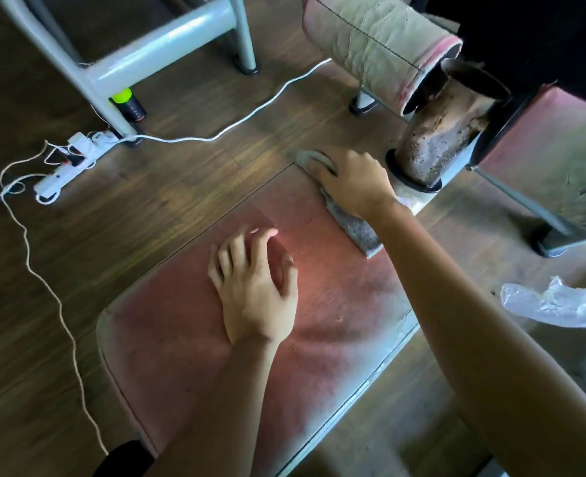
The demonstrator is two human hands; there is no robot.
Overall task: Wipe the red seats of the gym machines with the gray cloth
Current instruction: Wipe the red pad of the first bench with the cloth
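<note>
A worn red seat [188, 325] fills the middle of the view, its far corner pointing away from me. My right hand [352, 180] presses the gray cloth [357, 230] flat on that far corner, fingers spread over it. The cloth sticks out past my fingertips and trails back under my wrist along the seat's right edge. My left hand [253, 287] rests on the middle of the seat with loosely bent fingers and holds nothing.
A worn roller pad [436, 142] and a cloth-wrapped one [377, 46] stand just beyond my right hand. Another red seat [543, 132] is at the right. A white power strip [67, 163] and cables lie on the wooden floor at left, beside a gray machine frame [123, 63]. Crumpled clear plastic [560, 301] lies at right.
</note>
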